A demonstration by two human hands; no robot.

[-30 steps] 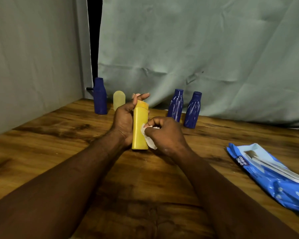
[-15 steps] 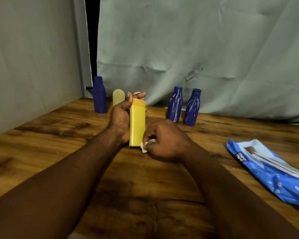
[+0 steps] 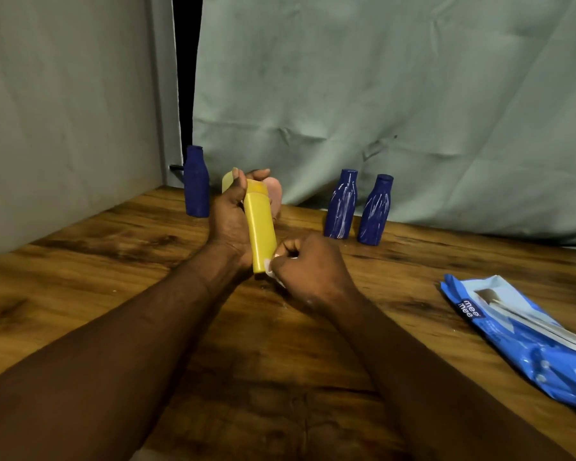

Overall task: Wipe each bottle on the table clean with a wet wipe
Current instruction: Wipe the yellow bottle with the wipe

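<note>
Left grip [image 3: 228,224] holds the yellow bottle [image 3: 261,227] near-upright, cap up, leaning left; right grip [image 3: 308,267] pinches a wet wipe [image 3: 268,266] at its base.

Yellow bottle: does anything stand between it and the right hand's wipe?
Nothing visible does. The right hand holds the wet wipe against the yellow bottle's lower end; the left hand grips the bottle.

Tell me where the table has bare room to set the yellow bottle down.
The table is bare left of the left hand, in front of the lone blue bottle, and between the right hand and the wipes pack, in front of the two blue bottles. The back edge behind the yellow bottle is crowded: a pale bottle stands there.
</note>
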